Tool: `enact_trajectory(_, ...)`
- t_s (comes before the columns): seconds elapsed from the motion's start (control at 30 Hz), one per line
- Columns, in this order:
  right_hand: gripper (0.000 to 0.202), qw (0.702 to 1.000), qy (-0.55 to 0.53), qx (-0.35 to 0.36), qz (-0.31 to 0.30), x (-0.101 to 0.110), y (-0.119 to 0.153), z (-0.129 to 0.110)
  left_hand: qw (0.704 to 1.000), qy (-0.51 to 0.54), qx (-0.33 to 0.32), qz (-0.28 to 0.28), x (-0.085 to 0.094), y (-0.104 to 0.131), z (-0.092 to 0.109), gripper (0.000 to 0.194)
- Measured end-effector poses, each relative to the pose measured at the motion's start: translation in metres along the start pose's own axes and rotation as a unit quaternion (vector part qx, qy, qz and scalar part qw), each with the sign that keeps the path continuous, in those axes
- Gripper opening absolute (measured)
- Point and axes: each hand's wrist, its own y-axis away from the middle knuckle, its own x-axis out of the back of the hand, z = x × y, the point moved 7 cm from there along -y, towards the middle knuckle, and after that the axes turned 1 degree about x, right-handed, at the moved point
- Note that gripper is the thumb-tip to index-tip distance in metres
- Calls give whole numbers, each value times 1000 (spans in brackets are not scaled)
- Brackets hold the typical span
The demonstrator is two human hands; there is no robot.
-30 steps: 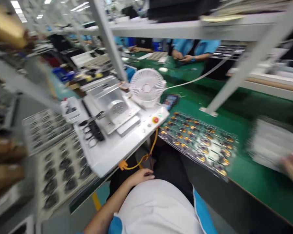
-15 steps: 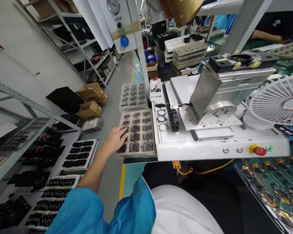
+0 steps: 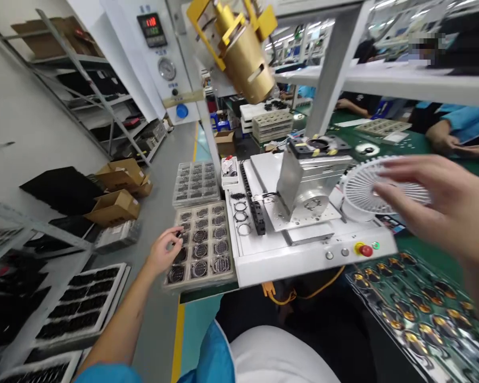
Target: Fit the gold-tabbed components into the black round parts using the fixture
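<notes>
Your left hand [image 3: 163, 256] is the nearer one to the tray of round parts [image 3: 209, 255], which lies just to the right of it, in front of the white machine base's [image 3: 263, 266] left side and close alongside it. The tray lies flat, its long axis running away from you with a slight lean to the right, three columns across; your fingertips are over or just at its left column, around the middle of its length, rather than over the two columns nearer the machine. Thumb and index finger come round toward each other into a nearly closed ring, the palm hanging outside the tray's left edge. Something dark shows right at the tips, but you cannot tell from this view whether it is in your grip or is a part seated in its well behind them. The left forearm reaches up from the lower left at a slant, elbow low, the wrist only slightly bent. Your right hand [image 3: 443, 199] is well apart from that tray, raised on the far side of the machine, in front of the white fan [image 3: 363, 183] as you see it, and above the tray of amber-faced parts [image 3: 370, 306]. It is blurred, but its grip is loosely open, thumb apart from the fingers, which point left, with nothing visible in it; its forearm comes in from the right edge of your view.
</notes>
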Motion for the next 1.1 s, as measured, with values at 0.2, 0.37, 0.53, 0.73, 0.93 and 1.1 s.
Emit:
enact_trajectory(0.2, 26, 979, -29, 56, -194, -65, -125, -20, 991, 91, -42, 88, 22, -9, 44, 23)
enact_trajectory(0.37, 22, 955, -85, 41, -282, -77, -150, -1, 973, 163, -120, 108, 41, -43, 120, 16)
enact_trajectory(0.53, 32, 966, -210, -2, -153, -58, -141, 0, 956, 149, -226, 110, 40, -116, 248, 22)
enact_trajectory(0.73, 46, 946, -314, -78, -17, -21, -91, 2, 970, 6, -243, -1, -11, -212, 379, 29)
enact_trajectory(0.93, 41, 925, -338, -172, 28, 17, 25, 13, 957, -25, -258, -128, -38, -226, 390, 52)
enact_trajectory(1.1, 52, 885, -317, -340, -36, -21, 147, 56, 915, 5, -389, -104, -47, -201, 367, 55)
